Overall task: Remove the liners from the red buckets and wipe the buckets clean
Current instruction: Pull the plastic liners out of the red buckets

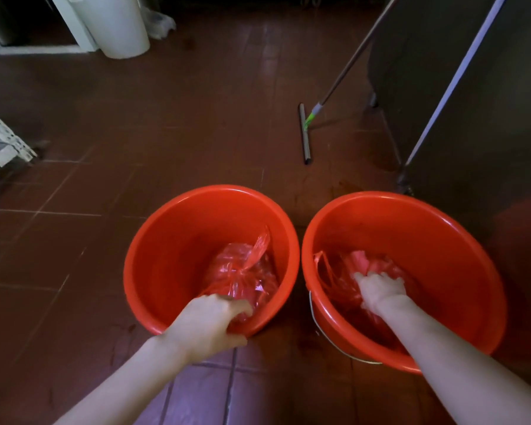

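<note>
Two red buckets stand side by side on the brown tiled floor. The left bucket (172, 228) holds a crumpled red plastic liner (246, 271) bunched at its bottom. My left hand (209, 323) grips the near rim of this bucket, with its fingers over the liner's edge. The right bucket (426, 240) has a second red liner (344, 271) crumpled inside. My right hand (377, 289) reaches deep into it and grips the bunched liner. A metal handle hangs at the right bucket's near left side.
A floor squeegee (305, 133) with a long pole leans at the back right beside a steel cabinet (472, 87). A white bin (117, 26) stands at the back left. A white metal rack (3, 133) sits at the left edge.
</note>
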Action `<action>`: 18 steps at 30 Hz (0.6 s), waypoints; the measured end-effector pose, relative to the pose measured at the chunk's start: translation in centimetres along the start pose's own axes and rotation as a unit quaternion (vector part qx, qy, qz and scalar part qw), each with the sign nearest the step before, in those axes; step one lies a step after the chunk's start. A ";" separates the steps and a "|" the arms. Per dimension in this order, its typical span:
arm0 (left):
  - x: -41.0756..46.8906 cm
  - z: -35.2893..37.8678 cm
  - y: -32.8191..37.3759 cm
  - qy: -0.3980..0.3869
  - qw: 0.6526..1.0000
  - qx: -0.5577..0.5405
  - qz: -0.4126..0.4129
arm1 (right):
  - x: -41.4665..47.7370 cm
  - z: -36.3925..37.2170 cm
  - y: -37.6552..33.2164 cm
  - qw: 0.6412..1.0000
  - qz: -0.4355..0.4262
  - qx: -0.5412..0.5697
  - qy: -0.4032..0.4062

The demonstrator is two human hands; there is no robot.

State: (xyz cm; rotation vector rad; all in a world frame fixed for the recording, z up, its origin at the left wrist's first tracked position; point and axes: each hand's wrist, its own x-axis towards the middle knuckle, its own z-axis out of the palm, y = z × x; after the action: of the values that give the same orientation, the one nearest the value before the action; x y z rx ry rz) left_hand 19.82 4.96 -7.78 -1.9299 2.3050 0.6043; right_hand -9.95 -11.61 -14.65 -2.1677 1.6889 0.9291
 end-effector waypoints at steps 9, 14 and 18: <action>8.8 5.4 -3.2 -0.022 0.977 -0.001 -0.213 | -2.1 0.7 0.4 0.996 -0.056 0.050 0.048; 11.8 8.2 -4.2 -0.121 0.968 0.044 -0.214 | -3.3 0.0 3.0 0.989 -0.060 0.059 0.122; 12.0 6.2 -5.0 -0.032 0.980 0.061 -0.186 | -4.6 -1.1 5.0 0.983 -0.060 0.087 0.152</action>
State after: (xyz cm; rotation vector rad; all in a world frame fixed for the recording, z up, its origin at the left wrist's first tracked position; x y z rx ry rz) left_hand 20.90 -4.75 -18.41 -2.1637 1.8251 0.4657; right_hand -14.85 -10.18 -10.04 -2.3496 1.6710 0.4176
